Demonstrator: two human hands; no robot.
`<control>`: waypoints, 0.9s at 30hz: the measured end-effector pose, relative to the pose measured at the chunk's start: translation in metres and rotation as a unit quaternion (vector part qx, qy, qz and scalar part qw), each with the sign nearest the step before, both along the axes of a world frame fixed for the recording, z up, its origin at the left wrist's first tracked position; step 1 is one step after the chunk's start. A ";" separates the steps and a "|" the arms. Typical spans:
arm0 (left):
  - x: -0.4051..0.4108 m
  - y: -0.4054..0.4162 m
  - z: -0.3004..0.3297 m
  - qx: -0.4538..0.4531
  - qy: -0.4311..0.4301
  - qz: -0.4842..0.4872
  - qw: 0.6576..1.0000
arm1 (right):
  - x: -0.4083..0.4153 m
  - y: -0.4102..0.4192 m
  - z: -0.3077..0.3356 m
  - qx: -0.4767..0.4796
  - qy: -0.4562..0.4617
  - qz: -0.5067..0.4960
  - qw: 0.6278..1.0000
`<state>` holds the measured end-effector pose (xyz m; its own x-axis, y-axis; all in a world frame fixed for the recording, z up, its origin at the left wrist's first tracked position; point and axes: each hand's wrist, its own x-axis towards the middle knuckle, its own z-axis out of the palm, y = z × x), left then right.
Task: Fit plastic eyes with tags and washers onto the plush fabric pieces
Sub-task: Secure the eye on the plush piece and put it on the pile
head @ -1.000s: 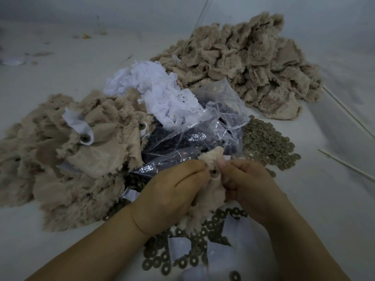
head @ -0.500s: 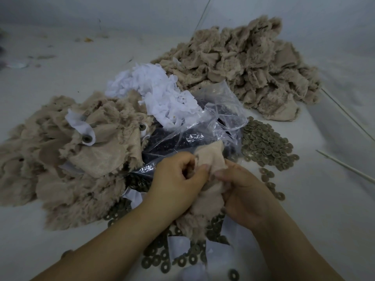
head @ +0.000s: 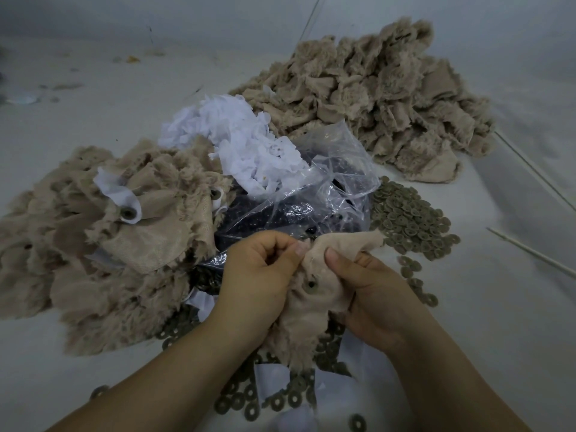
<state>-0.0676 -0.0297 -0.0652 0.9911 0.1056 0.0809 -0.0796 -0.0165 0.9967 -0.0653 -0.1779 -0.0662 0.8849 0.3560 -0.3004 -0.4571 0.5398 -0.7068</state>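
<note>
Hands at work: my left hand (head: 258, 275) and right hand (head: 371, 291) pinch a plush piece (head: 307, 313), fingers curled, above the desk (head: 498, 307). Turned over since a second ago, its backing shows a washer (head: 310, 284) seated; this eye looks fitted.

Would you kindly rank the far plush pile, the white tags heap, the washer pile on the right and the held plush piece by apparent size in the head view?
1. Far plush pile
2. White tags heap
3. Washer pile and held plush piece: look alike, and the piece is nearer, so unranked.
</note>
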 end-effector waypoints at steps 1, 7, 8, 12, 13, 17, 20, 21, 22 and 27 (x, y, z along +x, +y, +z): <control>0.000 -0.001 0.000 -0.005 0.002 -0.001 1.000 | 0.000 0.000 -0.001 -0.003 0.003 -0.007 1.000; -0.003 -0.002 0.006 0.005 0.015 -0.042 0.999 | 0.000 0.000 -0.003 -0.031 -0.002 -0.019 0.999; -0.003 -0.002 0.005 0.012 0.015 -0.041 0.999 | 0.000 0.000 -0.003 -0.028 0.000 -0.021 0.999; -0.002 -0.001 0.002 0.008 0.014 -0.037 0.999 | -0.001 -0.001 0.000 -0.024 -0.010 -0.004 1.000; -0.002 0.000 0.001 0.007 0.014 -0.040 0.999 | -0.002 -0.001 0.000 -0.020 -0.014 0.006 1.000; -0.003 0.001 0.002 0.012 0.003 -0.066 0.998 | -0.001 -0.005 -0.003 -0.004 -0.003 0.024 1.000; -0.001 0.004 0.001 0.006 0.003 -0.078 0.997 | -0.001 -0.009 0.001 -0.047 -0.001 -0.004 0.999; 0.000 0.006 0.000 0.004 0.007 -0.078 0.997 | 0.000 -0.009 0.003 -0.094 -0.004 -0.039 0.995; 0.001 0.010 -0.001 -0.001 0.013 -0.079 0.997 | 0.003 -0.011 0.005 -0.164 -0.012 -0.093 0.982; 0.007 0.024 -0.001 -0.054 0.021 -0.088 0.994 | 0.039 -0.029 0.017 -0.517 -0.206 -0.275 0.784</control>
